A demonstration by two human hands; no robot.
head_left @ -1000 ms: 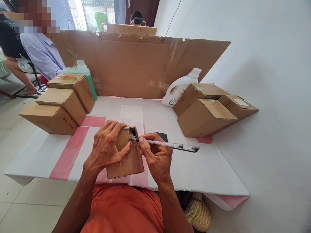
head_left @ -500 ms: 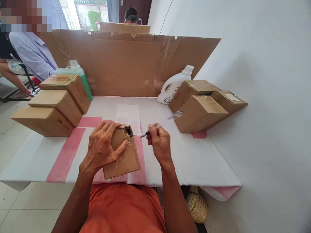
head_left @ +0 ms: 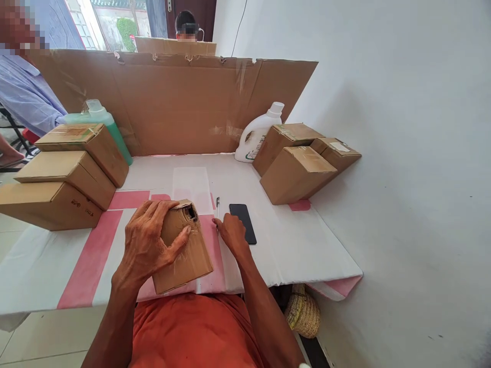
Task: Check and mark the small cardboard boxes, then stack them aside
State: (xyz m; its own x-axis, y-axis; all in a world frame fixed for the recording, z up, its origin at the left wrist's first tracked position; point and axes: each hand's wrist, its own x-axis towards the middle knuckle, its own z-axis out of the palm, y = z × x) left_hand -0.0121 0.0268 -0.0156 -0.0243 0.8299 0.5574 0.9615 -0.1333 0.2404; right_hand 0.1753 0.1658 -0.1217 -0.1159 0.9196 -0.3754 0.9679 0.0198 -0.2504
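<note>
My left hand (head_left: 148,243) grips a small cardboard box (head_left: 187,260), fingers over its left and far side and thumb on top. A torn dark hole shows at the box's far right corner. Just right of the box, my right hand (head_left: 232,232) is closed around the near part of a pen (head_left: 218,207), whose dark end points away from me. A black smartphone (head_left: 245,222) lies on the table, partly behind that hand. Beyond the box, a pale translucent sheet (head_left: 191,184) lies flat.
Stacked cardboard boxes (head_left: 65,166) and a green liquid bottle (head_left: 115,130) stand left. More boxes (head_left: 295,174) and a white jug (head_left: 261,130) stand right. A cardboard panel (head_left: 172,102) closes the far side. A person's sleeve (head_left: 26,92) shows left; another person's head (head_left: 186,23) shows behind.
My right hand has come down and left, and the pen now points away instead of toward the box. The phone has come into sight. The view has shifted right; my left hand keeps the box.
</note>
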